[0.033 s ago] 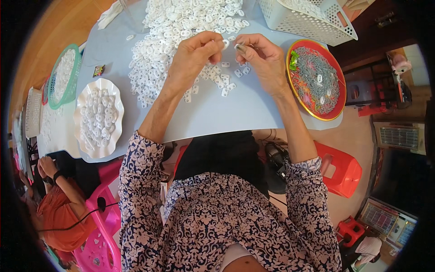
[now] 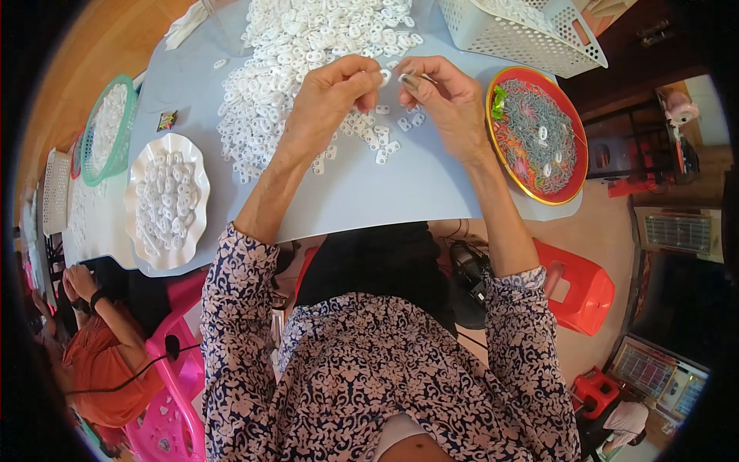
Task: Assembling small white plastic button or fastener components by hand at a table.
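Observation:
Above the table, my left hand (image 2: 335, 96) pinches a small white oval plastic piece (image 2: 386, 77) with holes in it between thumb and fingertips. Close by on its right, my right hand (image 2: 445, 100) is closed, thumb against fingers; a tiny whitish bit shows at its fingertips, too small to name. The two hands are slightly apart. Behind and under them spreads a big heap of similar white pieces (image 2: 265, 100), with several loose ones (image 2: 377, 138) lying nearer me. Just right of my right hand stands a red gold-rimmed tray (image 2: 576, 169) of small grey slender parts (image 2: 531, 115).
A white scalloped dish (image 2: 202, 185) of joined white pieces stands at the left, near a small colourful wrapper (image 2: 167, 121). Beyond are a green basket (image 2: 129, 127) and, far right, a white perforated basket (image 2: 531, 50). Another person (image 2: 108, 346) sits at left by a pink chair (image 2: 181, 369).

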`<action>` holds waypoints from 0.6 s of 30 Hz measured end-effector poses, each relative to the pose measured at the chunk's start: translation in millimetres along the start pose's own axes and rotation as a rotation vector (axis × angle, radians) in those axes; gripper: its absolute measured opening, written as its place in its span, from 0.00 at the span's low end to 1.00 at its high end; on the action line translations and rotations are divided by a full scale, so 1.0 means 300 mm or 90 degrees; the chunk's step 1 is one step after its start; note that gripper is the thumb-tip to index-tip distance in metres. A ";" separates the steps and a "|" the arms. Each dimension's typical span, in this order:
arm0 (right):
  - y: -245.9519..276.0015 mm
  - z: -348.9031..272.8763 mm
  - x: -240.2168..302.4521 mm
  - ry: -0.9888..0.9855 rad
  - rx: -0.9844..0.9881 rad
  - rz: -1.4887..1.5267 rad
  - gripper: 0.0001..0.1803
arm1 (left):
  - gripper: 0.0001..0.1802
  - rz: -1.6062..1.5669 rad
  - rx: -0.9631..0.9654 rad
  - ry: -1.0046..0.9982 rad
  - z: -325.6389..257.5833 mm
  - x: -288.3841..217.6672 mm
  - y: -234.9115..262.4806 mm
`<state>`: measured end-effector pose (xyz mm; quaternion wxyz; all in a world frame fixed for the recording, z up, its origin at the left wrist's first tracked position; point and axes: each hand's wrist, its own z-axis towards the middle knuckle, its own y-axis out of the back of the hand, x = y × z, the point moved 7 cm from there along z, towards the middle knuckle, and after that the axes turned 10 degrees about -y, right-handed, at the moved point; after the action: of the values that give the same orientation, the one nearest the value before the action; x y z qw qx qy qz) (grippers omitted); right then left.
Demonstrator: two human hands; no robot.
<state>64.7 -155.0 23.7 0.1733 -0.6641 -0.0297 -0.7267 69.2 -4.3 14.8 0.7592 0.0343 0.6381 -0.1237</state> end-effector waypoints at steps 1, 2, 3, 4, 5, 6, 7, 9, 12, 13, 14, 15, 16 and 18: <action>-0.004 0.002 0.002 -0.001 -0.001 0.000 0.05 | 0.10 -0.001 0.000 0.001 -0.005 0.000 -0.002; -0.014 0.004 0.003 -0.005 0.019 0.005 0.06 | 0.10 -0.001 0.000 0.003 -0.007 -0.001 -0.007; -0.023 0.004 0.002 -0.008 0.039 0.010 0.06 | 0.10 0.000 0.000 0.005 -0.010 -0.003 -0.013; -0.025 0.006 -0.003 -0.009 0.039 0.009 0.06 | 0.10 -0.001 -0.001 0.006 -0.015 -0.004 -0.020; -0.029 0.008 -0.007 -0.007 0.040 0.000 0.06 | 0.10 0.001 -0.010 -0.012 -0.020 -0.012 -0.025; -0.031 0.009 -0.011 -0.004 0.041 -0.009 0.06 | 0.10 0.003 -0.019 -0.031 -0.021 -0.020 -0.026; -0.029 0.008 -0.010 -0.005 0.040 -0.010 0.06 | 0.10 0.002 -0.019 -0.030 -0.019 -0.025 -0.030; -0.030 0.007 -0.003 0.005 0.058 -0.006 0.06 | 0.10 0.005 0.020 -0.066 -0.015 -0.045 -0.047; -0.035 0.011 -0.021 -0.012 0.058 0.045 0.06 | 0.08 -0.007 0.028 -0.069 -0.018 -0.027 -0.039; -0.026 0.009 -0.023 -0.011 0.056 0.044 0.06 | 0.08 -0.008 0.029 -0.069 -0.017 -0.029 -0.042; -0.005 0.009 -0.028 -0.002 0.031 0.035 0.07 | 0.08 0.036 0.017 -0.071 -0.017 -0.031 -0.037; 0.012 0.008 -0.028 0.006 0.005 0.026 0.07 | 0.08 0.079 0.005 -0.072 -0.017 -0.033 -0.034; 0.012 0.006 -0.027 0.006 0.005 0.027 0.07 | 0.08 0.080 0.005 -0.072 -0.017 -0.035 -0.034; 0.030 0.000 -0.021 0.004 -0.057 -0.023 0.08 | 0.10 0.094 -0.013 -0.129 -0.017 -0.062 -0.031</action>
<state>67.6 -162.1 15.9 0.1300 -0.6684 -0.0084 -0.7323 59.3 -9.7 33.1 0.8271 0.0606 0.5550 -0.0641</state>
